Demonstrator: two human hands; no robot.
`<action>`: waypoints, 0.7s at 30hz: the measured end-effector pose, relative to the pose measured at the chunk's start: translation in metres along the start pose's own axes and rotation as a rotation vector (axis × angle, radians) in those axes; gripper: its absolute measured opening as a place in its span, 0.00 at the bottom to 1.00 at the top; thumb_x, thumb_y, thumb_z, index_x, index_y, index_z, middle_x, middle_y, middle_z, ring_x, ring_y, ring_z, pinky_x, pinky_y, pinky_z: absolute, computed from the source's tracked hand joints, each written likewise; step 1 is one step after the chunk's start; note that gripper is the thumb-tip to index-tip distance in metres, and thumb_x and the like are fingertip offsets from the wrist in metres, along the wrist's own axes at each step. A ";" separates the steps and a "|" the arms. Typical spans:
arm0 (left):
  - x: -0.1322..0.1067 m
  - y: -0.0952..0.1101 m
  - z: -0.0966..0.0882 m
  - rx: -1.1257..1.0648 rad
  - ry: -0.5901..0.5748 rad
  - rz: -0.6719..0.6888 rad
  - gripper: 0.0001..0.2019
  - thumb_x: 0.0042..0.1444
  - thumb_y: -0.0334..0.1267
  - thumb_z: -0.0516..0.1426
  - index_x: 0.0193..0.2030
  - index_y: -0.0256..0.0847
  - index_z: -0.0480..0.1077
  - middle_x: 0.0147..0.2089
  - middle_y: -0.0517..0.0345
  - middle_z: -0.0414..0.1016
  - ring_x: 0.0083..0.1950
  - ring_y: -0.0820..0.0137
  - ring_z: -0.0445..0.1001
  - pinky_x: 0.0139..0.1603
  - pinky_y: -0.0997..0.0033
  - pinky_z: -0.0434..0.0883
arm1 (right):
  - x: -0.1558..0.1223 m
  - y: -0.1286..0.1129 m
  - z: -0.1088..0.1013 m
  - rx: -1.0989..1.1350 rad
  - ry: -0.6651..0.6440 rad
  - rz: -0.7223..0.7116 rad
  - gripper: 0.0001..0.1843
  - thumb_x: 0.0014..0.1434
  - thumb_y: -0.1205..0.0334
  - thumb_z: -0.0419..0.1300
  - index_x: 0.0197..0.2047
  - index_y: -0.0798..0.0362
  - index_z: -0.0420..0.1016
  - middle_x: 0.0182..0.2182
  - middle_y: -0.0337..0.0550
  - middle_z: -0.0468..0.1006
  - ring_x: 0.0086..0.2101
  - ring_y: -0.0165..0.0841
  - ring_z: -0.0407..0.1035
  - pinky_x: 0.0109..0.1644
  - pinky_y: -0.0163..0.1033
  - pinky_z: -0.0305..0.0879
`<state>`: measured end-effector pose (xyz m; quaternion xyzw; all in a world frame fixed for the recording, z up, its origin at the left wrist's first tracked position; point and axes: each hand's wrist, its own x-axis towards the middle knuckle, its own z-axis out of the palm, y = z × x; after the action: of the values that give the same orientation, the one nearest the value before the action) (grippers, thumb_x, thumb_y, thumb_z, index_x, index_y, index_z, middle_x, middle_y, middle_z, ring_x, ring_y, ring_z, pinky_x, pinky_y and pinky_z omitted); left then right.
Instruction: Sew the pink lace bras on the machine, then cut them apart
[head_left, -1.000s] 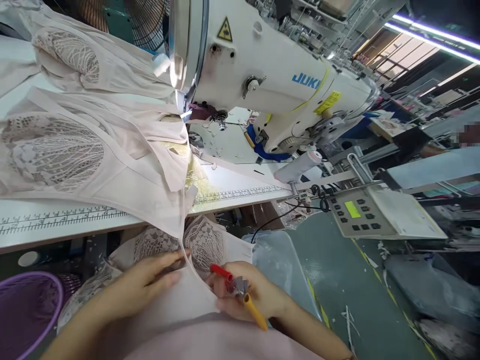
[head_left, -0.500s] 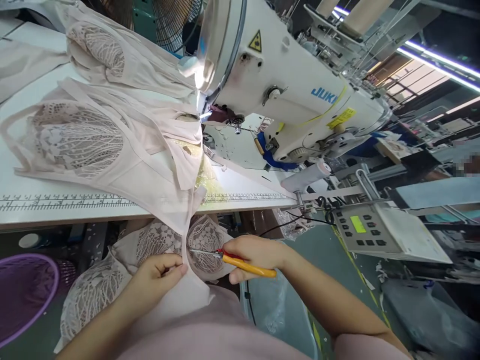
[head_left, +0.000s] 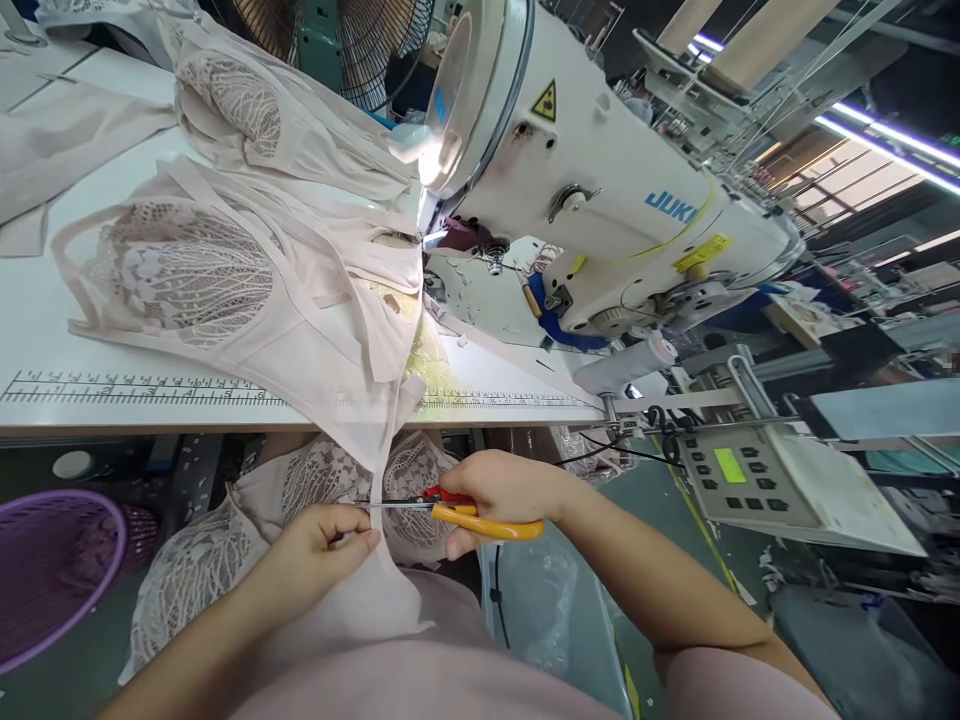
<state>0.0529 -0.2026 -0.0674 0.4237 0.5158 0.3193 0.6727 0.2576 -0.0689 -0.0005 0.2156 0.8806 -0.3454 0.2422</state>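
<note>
My right hand [head_left: 506, 500] is closed round a pair of scissors [head_left: 487, 522] with orange and red handles. Their blades lie across a narrow pale fabric strip [head_left: 376, 488] that hangs down from the bra [head_left: 315, 350] on the table. Just below the blades, my left hand [head_left: 319, 555] pinches the strip between thumb and fingers. Under the table edge, a lace bra cup [head_left: 416, 490] shows behind the scissors, with more lace pieces [head_left: 187, 565] lying over my lap to the left. Part of the bra on the table runs beneath the needle area of the sewing machine [head_left: 592, 180].
A ruler strip [head_left: 142, 390] runs along the table's front edge. Another bra [head_left: 247, 110] lies farther back near a fan [head_left: 375, 50]. A purple basket [head_left: 112, 560] stands low on the left. The control box [head_left: 757, 475] and thread cone [head_left: 630, 362] are at right.
The scissors have moved left, so the blades now cross the strip and their tips show beyond it. My left hand still pinches the strip. The view has shifted slightly.
</note>
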 end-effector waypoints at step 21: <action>0.016 0.009 0.028 0.375 0.048 0.631 0.12 0.58 0.34 0.52 0.40 0.44 0.78 0.36 0.53 0.76 0.36 0.70 0.76 0.37 0.73 0.72 | 0.014 -0.012 0.123 1.243 0.677 -0.040 0.22 0.49 0.46 0.67 0.29 0.51 0.60 0.25 0.36 0.63 0.25 0.27 0.56 0.27 0.33 0.55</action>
<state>0.0843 -0.1911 -0.0631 0.6701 0.4250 0.4210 0.4394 0.2738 -0.1616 -0.0819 0.3933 0.5511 -0.7025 -0.2192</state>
